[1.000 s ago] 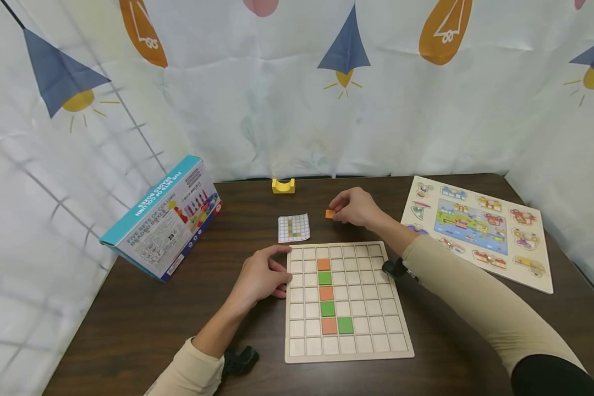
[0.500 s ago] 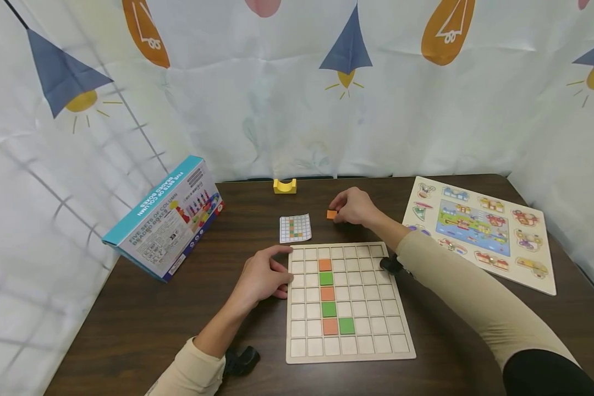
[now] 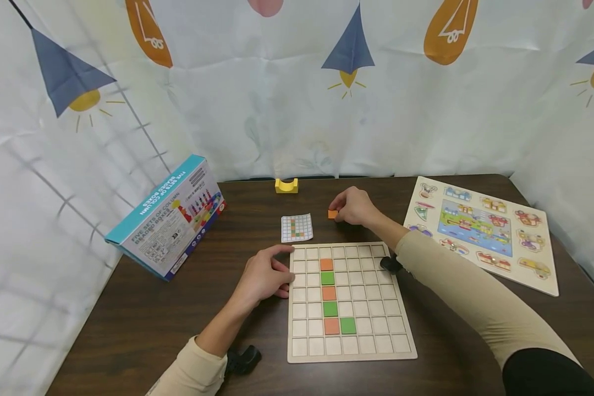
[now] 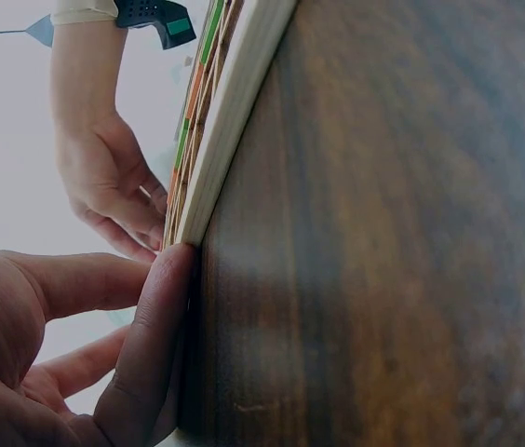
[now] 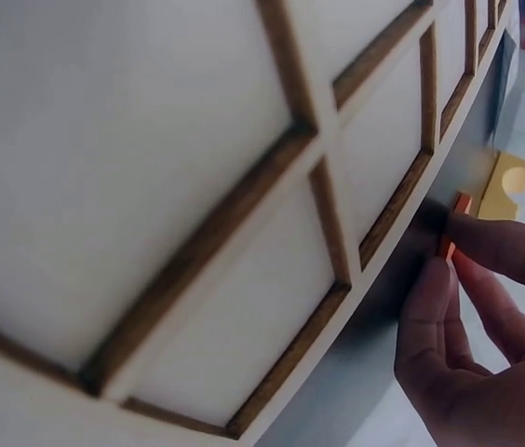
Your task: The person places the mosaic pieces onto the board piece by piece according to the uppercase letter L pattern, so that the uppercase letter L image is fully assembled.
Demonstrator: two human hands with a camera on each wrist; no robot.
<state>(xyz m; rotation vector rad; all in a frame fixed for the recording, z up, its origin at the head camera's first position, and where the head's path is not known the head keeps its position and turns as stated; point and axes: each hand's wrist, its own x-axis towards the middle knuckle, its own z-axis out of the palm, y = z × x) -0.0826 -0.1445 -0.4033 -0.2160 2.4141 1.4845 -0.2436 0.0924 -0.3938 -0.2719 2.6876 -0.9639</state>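
Note:
My right hand (image 3: 353, 208) pinches a small orange square tile (image 3: 332, 214) between thumb and fingers, low over the table beyond the board. In the right wrist view the orange tile (image 5: 460, 207) appears edge-on at the fingertips. A wooden grid board (image 3: 376, 308) lies in front of me. One of its columns alternates orange and green tiles, and a green tile (image 3: 348, 325) sits beside the lowest orange one (image 3: 331, 326). With extended fingers, my left hand (image 3: 263, 276) touches the board's left edge near its upper corner; the left wrist view shows a fingertip against the edge.
A small printed grid card (image 3: 296, 227) lies behind the board, with a yellow notched block (image 3: 286, 186) farther back. On the left stands a product box (image 3: 170, 223). A picture puzzle board (image 3: 480, 231) lies at right, close to my right sleeve. A patterned curtain hangs behind the table.
The right hand stays in nearly the same place, still holding the orange tile, which shifts only slightly. My left hand has not moved on the board. The whole head view drifts slightly.

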